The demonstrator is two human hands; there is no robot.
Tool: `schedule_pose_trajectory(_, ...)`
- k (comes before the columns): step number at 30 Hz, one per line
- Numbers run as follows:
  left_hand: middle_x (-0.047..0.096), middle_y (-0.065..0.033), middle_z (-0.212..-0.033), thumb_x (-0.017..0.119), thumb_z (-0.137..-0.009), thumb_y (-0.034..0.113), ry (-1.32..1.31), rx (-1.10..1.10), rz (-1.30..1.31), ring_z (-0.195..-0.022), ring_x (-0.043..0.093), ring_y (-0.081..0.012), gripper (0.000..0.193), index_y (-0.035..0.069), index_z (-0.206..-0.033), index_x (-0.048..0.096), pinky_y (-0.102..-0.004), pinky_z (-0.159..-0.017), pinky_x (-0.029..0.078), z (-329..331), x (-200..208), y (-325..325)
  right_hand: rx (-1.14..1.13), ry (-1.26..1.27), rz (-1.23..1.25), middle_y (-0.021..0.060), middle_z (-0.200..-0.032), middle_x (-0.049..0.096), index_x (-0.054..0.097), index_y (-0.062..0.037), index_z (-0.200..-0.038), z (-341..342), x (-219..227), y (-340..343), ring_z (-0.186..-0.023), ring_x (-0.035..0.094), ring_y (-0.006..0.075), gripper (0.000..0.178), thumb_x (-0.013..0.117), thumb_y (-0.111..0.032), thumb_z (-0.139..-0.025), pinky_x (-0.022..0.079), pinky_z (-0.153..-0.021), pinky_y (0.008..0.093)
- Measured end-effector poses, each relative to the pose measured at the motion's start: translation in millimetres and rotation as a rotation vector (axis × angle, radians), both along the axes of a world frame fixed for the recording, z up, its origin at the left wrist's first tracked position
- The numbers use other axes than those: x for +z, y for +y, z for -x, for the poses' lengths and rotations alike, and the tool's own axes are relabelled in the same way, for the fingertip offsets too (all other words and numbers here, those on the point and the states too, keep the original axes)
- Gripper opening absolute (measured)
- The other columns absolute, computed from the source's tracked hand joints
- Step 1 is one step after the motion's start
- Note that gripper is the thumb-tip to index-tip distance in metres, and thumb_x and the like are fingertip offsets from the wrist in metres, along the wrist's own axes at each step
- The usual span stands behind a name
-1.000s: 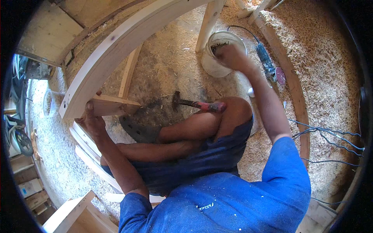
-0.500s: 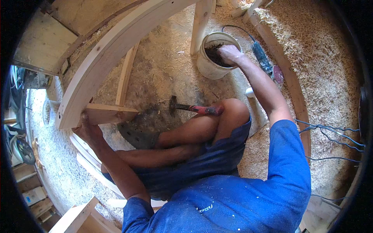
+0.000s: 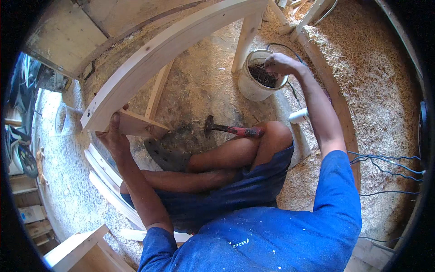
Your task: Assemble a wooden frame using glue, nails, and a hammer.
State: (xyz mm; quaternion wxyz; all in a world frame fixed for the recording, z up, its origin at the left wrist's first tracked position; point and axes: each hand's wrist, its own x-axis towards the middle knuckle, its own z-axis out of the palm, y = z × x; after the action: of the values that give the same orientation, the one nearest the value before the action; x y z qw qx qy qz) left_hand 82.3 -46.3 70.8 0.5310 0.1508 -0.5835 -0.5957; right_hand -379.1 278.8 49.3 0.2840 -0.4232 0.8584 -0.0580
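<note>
My left hand (image 3: 114, 140) is closed round the corner where a short wooden crosspiece (image 3: 142, 126) meets the end of a long pale timber rail (image 3: 156, 51). Over the mouth of a whitish bucket (image 3: 254, 90) is my right hand (image 3: 282, 65), its fingers bent down and drawn together. Whatever those fingers may hold is too small to make out. Dark, thin pieces that look like nails (image 3: 265, 78) lie inside the bucket. A hammer (image 3: 235, 130) with a red and black handle rests against my bent leg, its dark head toward the left.
Behind my right forearm stands a white cylinder (image 3: 298, 116). Wood shavings (image 3: 376, 81) cover the right side beyond a curved wooden edge. Dark cables (image 3: 385, 165) run at the right. A pale wooden frame (image 3: 84, 247) stands at lower left, and a clear container (image 3: 67, 119) at left.
My right hand has come up out of the bucket to its rim. The left hand still grips the wood, its thumb now higher on the crosspiece. The whole view has shifted slightly.
</note>
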Motion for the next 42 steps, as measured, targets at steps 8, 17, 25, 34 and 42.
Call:
schedule_pose_trajectory(8, 0.074, -0.0151, -0.102, 0.078, -0.085, 0.008, -0.074, 0.006, -0.049, -0.098, 0.070, -0.0188, 0.038, -0.004, -0.119, 0.065, -0.0344, -0.091, 0.053, 5, -3, 4, 0.188, -0.226, 0.242, 0.0058, -0.084, 0.070, 0.065, 0.0004, -0.098, -93, 166, -3, -0.074, 0.069, 0.0135, 0.014, 0.059, -0.012, -0.100, 0.056, -0.063, 0.0292)
schedule_pose_trajectory(17, 0.076, -0.0113, -0.103, 0.081, -0.084, 0.005, -0.052, -0.131, -0.090, -0.089, 0.072, -0.0154, 0.027, -0.002, -0.108, 0.072, -0.0309, -0.078, 0.059, 6, -3, 16, 0.711, 0.629, 0.839, 0.0113, -0.081, 0.062, 0.064, 0.0005, -0.096, -263, 263, -126, -0.069, 0.066, 0.0231, 0.010, 0.066, -0.009, -0.094, 0.052, -0.064, 0.0362)
schedule_pose_trajectory(25, 0.076, -0.0102, -0.104, 0.082, -0.083, 0.008, -0.116, -0.106, -0.120, -0.092, 0.071, -0.0129, 0.035, -0.002, -0.115, 0.071, -0.0297, -0.082, 0.057, -9, 3, 26, 0.875, 0.625, 0.772, 0.0109, -0.086, 0.064, 0.068, -0.0010, -0.093, -323, 260, -198, -0.078, 0.068, 0.0327, 0.012, 0.070, -0.011, -0.088, 0.054, -0.070, 0.0429)
schedule_pose_trajectory(34, 0.076, -0.0089, -0.104, 0.085, -0.082, 0.011, -0.094, -0.150, -0.142, -0.094, 0.070, -0.0131, 0.039, 0.000, -0.116, 0.071, -0.0302, -0.084, 0.057, -1, 6, 30, 0.937, 0.733, 0.630, 0.0117, -0.087, 0.065, 0.068, -0.0009, -0.091, -339, 283, -199, -0.079, 0.068, 0.0333, 0.010, 0.070, -0.009, -0.087, 0.054, -0.072, 0.0431)
schedule_pose_trajectory(42, 0.075, -0.0080, -0.106, 0.085, -0.081, 0.010, -0.128, -0.170, -0.163, -0.095, 0.070, -0.0127, 0.039, 0.001, -0.116, 0.070, -0.0295, -0.084, 0.056, -5, 13, 32, 1.026, 0.780, 0.544, 0.0124, -0.087, 0.066, 0.068, -0.0009, -0.089, -345, 287, -204, -0.081, 0.068, 0.0340, 0.008, 0.070, -0.007, -0.085, 0.054, -0.075, 0.0433)
